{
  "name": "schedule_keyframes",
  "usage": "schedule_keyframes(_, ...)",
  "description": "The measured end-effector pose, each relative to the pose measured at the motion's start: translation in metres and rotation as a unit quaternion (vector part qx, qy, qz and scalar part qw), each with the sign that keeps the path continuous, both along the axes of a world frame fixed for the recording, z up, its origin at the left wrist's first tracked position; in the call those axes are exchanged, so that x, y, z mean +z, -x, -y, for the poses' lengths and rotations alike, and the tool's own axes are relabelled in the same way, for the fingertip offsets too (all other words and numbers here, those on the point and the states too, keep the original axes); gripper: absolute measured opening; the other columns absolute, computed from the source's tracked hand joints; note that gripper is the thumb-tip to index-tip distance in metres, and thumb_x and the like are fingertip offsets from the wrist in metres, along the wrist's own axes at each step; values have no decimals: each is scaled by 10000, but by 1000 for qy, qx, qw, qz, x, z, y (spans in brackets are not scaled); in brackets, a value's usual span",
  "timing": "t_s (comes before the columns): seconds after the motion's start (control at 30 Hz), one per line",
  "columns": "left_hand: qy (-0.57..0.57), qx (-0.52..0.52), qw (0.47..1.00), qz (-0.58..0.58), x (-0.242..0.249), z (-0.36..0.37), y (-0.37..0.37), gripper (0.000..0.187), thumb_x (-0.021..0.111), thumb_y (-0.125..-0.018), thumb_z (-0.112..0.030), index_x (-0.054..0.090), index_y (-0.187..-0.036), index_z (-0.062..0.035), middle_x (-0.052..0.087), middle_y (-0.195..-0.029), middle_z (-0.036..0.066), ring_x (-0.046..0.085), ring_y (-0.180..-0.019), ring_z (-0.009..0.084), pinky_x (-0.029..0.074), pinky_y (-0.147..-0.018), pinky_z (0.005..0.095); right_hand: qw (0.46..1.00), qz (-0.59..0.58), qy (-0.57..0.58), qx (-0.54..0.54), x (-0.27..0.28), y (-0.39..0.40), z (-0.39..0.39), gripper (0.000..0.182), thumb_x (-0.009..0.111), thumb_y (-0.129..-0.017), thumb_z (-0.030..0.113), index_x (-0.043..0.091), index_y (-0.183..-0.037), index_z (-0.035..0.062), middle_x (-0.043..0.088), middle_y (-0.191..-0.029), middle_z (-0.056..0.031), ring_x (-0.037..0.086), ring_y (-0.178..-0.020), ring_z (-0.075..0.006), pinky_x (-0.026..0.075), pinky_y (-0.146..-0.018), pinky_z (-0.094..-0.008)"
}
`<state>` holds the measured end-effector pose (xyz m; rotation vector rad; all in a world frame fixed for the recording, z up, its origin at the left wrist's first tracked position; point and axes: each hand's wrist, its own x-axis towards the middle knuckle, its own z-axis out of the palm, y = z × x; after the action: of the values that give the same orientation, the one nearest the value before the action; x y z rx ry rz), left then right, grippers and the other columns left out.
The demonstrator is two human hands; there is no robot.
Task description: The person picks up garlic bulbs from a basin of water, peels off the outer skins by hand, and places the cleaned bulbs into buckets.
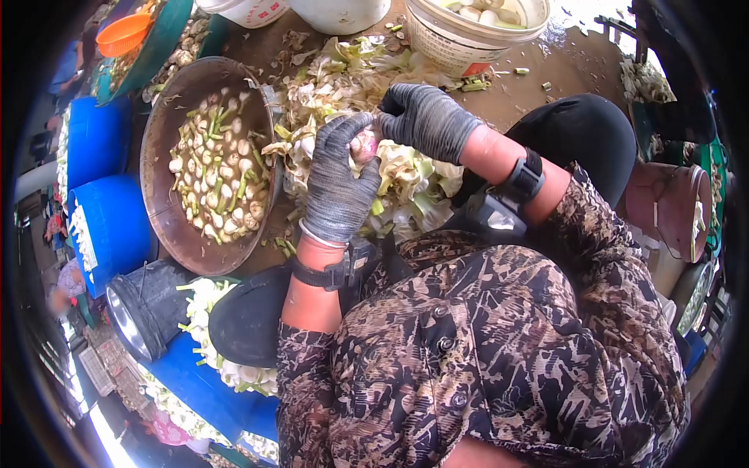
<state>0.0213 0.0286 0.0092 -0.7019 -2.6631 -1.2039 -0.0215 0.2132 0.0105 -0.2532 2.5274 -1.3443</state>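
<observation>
A purplish-white garlic bulb (364, 146) sits in the fingers of my left hand (339, 183), which wears a grey glove. My right hand (431, 121), gloved the same way, is closed with its fingertips pinched at the upper edge of the bulb; they partly hide what they grip there. Beneath both hands spreads a heap of peeled-off garlic skins and leaves (413, 183). To the left of my hands stands a wide brown basin (162, 168) with many trimmed garlic bulbs (218, 175) in liquid.
A white bucket (468, 51) holding pale bulbs stands at the back, with other white buckets (339, 14) beside it. Blue barrels (113, 222) and a black bucket (144, 304) lie at the left. More garlic (211, 320) is by my left knee. A pinkish bucket (667, 207) is at the right.
</observation>
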Motion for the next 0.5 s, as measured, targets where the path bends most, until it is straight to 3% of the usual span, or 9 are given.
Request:
schedule_keyframes(0.07,-9,-1,999,-34,0,1,2,453,692,-739,24,536,-1155,-62,569,-1148,111,555,-1089,257,425,-985,355,960,235,152,0,-1,6,-5,314,662,-892,296,629,-878,-15,616,-698,-42,619,-600,-144,522,-574,-305)
schedule_keyframes(0.17,15,3,998,-62,7,6,-1,438,698,-733,27,530,-1127,-69,575,-1134,107,557,-1084,257,427,-979,359,915,334,225,-6,3,9,-14,309,655,-895,292,633,-879,-16,625,-705,-52,601,-580,-156,520,-570,-286)
schedule_keyframes(0.23,20,-1,997,-71,11,9,-1,440,694,-731,35,522,-1121,-76,564,-1125,108,556,-1076,259,430,-974,364,906,336,258,-26,-1,9,-16,318,652,-897,299,630,-881,-18,619,-690,-43,603,-587,-148,512,-572,-286)
schedule_keyframes(0.27,22,17,995,-94,12,13,-1,444,690,-730,39,517,-1122,-76,556,-1118,105,554,-1067,255,430,-970,358,968,205,131,-56,-13,15,-18,314,652,-896,295,630,-884,-18,623,-685,-57,619,-605,-166,514,-588,-308)
schedule_keyframes(0.3,27,38,992,-119,14,17,0,448,686,-728,44,513,-1124,-75,548,-1111,101,552,-1058,250,430,-966,352,995,64,1,-82,-23,21,-18,310,652,-895,291,630,-888,-18,626,-680,-70,636,-624,-185,517,-604,-330)
schedule_keyframes(0.33,-15,59,994,-87,14,20,-1,447,677,-751,37,496,-1146,-67,526,-1093,79,538,-1036,204,428,-954,333,991,-23,-72,-109,-31,25,-24,349,614,-865,345,658,-975,16,673,-870,-216,656,-818,-360,505,-806,-426)
schedule_keyframes(0.37,-10,66,994,-91,16,22,-2,447,677,-751,37,496,-1146,-67,526,-1093,79,538,-1036,204,428,-954,333,982,-79,-126,-114,-35,27,-31,342,608,-859,330,652,-1005,24,670,-883,-225,651,-867,-376,505,-805,-434)
schedule_keyframes(0.43,-173,161,970,65,20,27,-2,394,648,-797,24,477,-1145,-45,539,-1049,69,540,-983,177,442,-916,314,983,-45,-145,-102,-38,32,-37,337,616,-848,295,638,-1031,14,675,-933,-216,647,-917,-372,503,-821,-430)
schedule_keyframes(0.5,-257,138,950,114,16,37,0,293,611,-886,-84,472,-1140,-42,524,-988,35,519,-895,119,455,-829,282,987,-43,-135,-72,-42,29,-37,365,611,-875,306,625,-1080,5,672,-1014,-207,640,-970,-364,497,-854,-427)
